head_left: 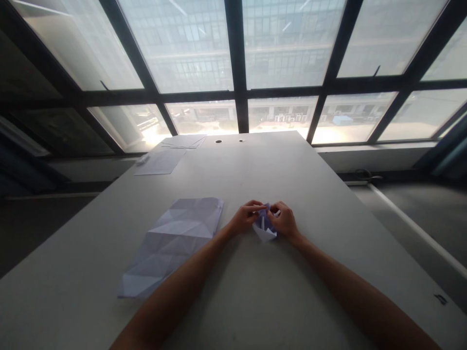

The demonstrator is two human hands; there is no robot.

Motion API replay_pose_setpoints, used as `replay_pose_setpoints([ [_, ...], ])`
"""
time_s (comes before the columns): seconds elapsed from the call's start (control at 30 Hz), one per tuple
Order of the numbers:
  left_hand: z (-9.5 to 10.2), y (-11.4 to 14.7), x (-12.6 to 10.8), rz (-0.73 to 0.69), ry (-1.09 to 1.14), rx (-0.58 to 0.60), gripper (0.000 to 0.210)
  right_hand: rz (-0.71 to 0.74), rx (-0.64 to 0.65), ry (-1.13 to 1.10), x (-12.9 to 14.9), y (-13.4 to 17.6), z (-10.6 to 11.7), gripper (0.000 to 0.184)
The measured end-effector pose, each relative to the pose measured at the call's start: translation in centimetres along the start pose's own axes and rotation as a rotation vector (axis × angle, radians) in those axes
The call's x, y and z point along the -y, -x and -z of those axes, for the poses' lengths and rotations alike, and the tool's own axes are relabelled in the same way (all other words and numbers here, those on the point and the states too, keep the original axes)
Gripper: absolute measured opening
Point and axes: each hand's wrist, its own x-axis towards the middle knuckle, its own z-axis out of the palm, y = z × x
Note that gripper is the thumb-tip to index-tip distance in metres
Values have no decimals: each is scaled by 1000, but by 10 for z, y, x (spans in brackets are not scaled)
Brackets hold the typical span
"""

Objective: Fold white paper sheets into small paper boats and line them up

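A small folded piece of white paper, shaped somewhat like a boat, is between my two hands above the white table. My left hand grips its left upper side, fingers reaching over the top. On the other side, my right hand pinches the upper right part with thumb and fingers. The fingers partly cover the upper folds. To the left lies a large creased sheet of paper, marked with many fold lines; my left forearm passes over its lower right edge.
Flat sheets of paper lie at the far left of the table, with a small whitish object on their edge. Two round holes, one a cable hole, are near the far end. Dark-framed windows stand beyond. A small dark item is at the right edge.
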Motion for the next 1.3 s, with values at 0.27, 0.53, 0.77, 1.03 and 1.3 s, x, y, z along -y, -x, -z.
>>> replay_pose_setpoints([
  [0.27, -1, 2, 2, 20, -80, -59, 68, -339, -232, -405, -17, -14, 13, 22],
  [0.53, 5, -1, 2, 114, 138, -146, 72, -369, -237, -359, -25, -17, 15, 32],
  [0.77, 11, -2, -2, 247, 366, -183, 89, -360, 36, -557, -22, -13, 13, 36],
  [1.03, 8, -2, -4, 377, 589, -253, 74, -411, 105, -725, -23, -19, 25, 39],
  [1.3, 7, 5, -9, 315, 603, -48, 104, -395, -37, -620, -33, -21, 21, 41],
])
